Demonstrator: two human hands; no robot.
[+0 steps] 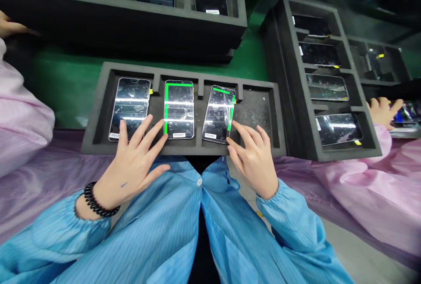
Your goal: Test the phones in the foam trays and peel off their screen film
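Note:
A dark foam tray (141, 147) with four compartments lies in front of me. Its left compartment holds a dark screen panel (131, 99). Beside it, a panel with green strips (179, 108) sits upright in line with its slot. The third compartment has a tilted green-edged panel (219, 113); the rightmost has no panel. My left hand (131, 165) is spread over the tray's front edge, fingertips at the left panel and the second panel's lower left corner. With fingers slightly bent and apart, my right hand (255, 156) touches the third panel's lower right edge.
Behind stands a stack of foam trays (131, 7) with panels. Another stack (332, 71) of filled trays is at the right. The table surface (72, 86) is green. Other people's hands show at far left (11, 25) and far right (383, 110), with pink sleeves.

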